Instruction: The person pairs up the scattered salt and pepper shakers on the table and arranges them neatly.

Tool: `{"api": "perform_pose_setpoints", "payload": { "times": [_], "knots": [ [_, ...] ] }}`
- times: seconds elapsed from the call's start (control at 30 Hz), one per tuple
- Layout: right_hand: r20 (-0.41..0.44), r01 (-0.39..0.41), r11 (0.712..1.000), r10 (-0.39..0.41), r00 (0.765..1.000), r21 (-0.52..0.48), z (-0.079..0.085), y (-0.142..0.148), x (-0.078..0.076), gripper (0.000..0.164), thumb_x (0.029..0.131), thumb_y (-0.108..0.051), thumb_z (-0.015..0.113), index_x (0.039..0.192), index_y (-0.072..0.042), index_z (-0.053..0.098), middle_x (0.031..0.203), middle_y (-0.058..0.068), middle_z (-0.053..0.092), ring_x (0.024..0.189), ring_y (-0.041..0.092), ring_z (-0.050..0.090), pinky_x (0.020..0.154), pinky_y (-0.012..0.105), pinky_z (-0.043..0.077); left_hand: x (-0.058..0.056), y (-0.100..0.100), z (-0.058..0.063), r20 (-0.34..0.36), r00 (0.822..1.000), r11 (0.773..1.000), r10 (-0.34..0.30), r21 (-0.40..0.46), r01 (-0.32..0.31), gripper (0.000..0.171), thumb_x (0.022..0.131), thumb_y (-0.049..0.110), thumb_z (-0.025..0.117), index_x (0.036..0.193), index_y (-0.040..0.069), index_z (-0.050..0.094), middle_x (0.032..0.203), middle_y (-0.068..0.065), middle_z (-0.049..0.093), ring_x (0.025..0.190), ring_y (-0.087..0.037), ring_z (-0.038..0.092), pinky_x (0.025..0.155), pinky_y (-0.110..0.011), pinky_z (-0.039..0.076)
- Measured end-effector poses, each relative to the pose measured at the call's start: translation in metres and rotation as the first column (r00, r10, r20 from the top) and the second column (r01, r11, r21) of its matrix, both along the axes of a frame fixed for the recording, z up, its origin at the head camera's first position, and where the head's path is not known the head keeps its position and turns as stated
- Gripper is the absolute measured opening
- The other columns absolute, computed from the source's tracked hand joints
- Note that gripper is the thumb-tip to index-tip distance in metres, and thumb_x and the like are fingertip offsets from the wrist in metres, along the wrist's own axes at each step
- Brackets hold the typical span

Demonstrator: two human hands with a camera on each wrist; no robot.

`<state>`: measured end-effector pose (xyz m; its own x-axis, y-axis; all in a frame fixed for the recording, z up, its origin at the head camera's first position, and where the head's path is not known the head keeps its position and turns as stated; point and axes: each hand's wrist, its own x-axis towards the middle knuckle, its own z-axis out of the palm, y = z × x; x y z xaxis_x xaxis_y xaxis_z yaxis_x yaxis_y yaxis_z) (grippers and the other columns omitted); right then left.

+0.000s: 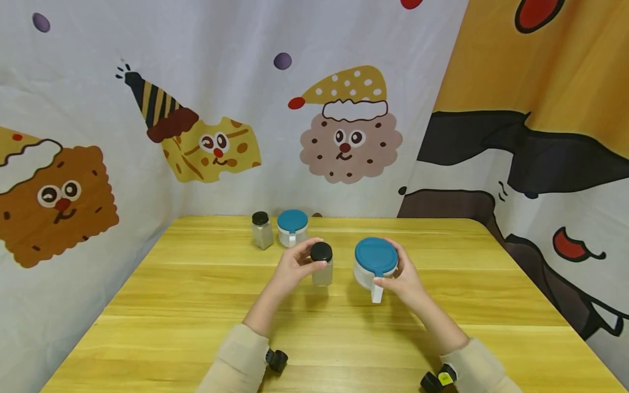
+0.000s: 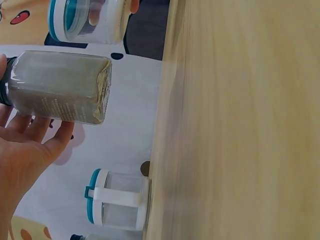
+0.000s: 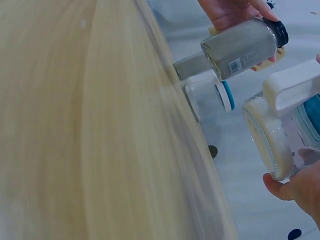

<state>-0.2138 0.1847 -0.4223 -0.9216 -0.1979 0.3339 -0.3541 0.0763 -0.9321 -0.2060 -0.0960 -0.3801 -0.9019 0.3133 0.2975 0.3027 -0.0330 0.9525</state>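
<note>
My left hand [image 1: 294,264] holds a clear square glass jar [image 1: 322,274] by its black lid, thumb on the near side and fingers behind. The left wrist view shows this jar [image 2: 60,86] raised off the tabletop, with small print on its side. To its right, my right hand [image 1: 409,279] grips a round clear jar [image 1: 375,257] with a blue lid and a white handle [image 1: 377,292] facing me. The right wrist view shows this round jar [image 3: 267,137] off the table too, fingers near its base. The two jars are apart.
A second black-lidded jar [image 1: 262,233] and a second blue-lidded jar [image 1: 292,221] stand side by side at the back of the wooden table [image 1: 196,327]. Behind the table's far edge hangs a cartoon-printed cloth [image 1: 236,65].
</note>
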Motion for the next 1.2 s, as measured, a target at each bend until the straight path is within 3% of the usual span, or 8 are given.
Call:
{"api": "perform_pose_setpoints", "payload": {
  "times": [0.23, 0.57, 0.8, 1.03, 1.2],
  "knots": [
    [0.003, 0.004, 1.000, -0.004, 1.000, 0.005, -0.002, 0.008, 0.000, 0.088, 0.073, 0.009, 0.074, 0.147, -0.002, 0.027, 0.139, 0.016, 0.041, 0.117, 0.012, 0.047, 0.094, 0.038, 0.035, -0.002, 0.007, -0.001, -0.008, 1.000, 1.000, -0.009, 0.017, 0.009, 0.044, 0.086, -0.002, 0.068, 0.129, -0.004, 0.055, 0.122, -0.018, 0.061, 0.109, -0.024, 0.058, 0.096, -0.043, 0.043],
    [-0.043, -0.011, 1.000, 0.011, 0.999, -0.015, -0.005, 0.020, 0.004, 0.087, 0.072, 0.013, 0.072, 0.145, 0.004, 0.026, 0.131, 0.000, 0.047, 0.112, 0.012, 0.050, 0.086, 0.024, 0.043, -0.006, 0.019, -0.001, -0.007, 0.999, 0.999, -0.037, 0.018, 0.038, 0.044, 0.087, -0.002, 0.067, 0.129, -0.005, 0.054, 0.122, -0.021, 0.060, 0.108, -0.025, 0.057, 0.098, -0.048, 0.041],
    [-0.058, -0.016, 1.000, 0.016, 0.998, 0.001, -0.006, 0.029, 0.003, 0.087, 0.072, 0.012, 0.072, 0.146, 0.003, 0.026, 0.132, 0.001, 0.047, 0.112, 0.011, 0.051, 0.086, 0.022, 0.044, -0.007, 0.028, -0.002, -0.004, 0.999, 0.999, -0.041, 0.030, 0.042, 0.044, 0.086, -0.002, 0.068, 0.128, -0.005, 0.055, 0.121, -0.020, 0.061, 0.106, -0.021, 0.057, 0.098, -0.050, 0.040],
    [-0.056, -0.019, 1.000, 0.019, 0.998, 0.001, -0.007, 0.036, 0.004, 0.085, 0.073, 0.012, 0.072, 0.146, -0.010, 0.033, 0.132, 0.000, 0.048, 0.114, 0.012, 0.050, 0.087, 0.022, 0.044, -0.019, 0.040, -0.019, -0.034, 0.997, 0.997, -0.062, 0.043, 0.064, 0.043, 0.086, 0.000, 0.070, 0.127, 0.001, 0.057, 0.119, -0.013, 0.063, 0.106, -0.021, 0.058, 0.096, -0.049, 0.042],
    [-0.071, -0.011, 1.000, 0.011, 0.997, -0.001, -0.006, 0.041, 0.007, 0.086, 0.072, 0.014, 0.071, 0.146, -0.002, 0.030, 0.132, -0.002, 0.047, 0.113, 0.010, 0.050, 0.085, 0.021, 0.045, -0.008, 0.043, -0.003, -0.037, 0.996, 0.996, -0.080, 0.026, 0.081, 0.042, 0.087, -0.002, 0.067, 0.127, -0.005, 0.055, 0.119, -0.018, 0.062, 0.106, -0.020, 0.058, 0.096, -0.049, 0.042]
  ]
}}
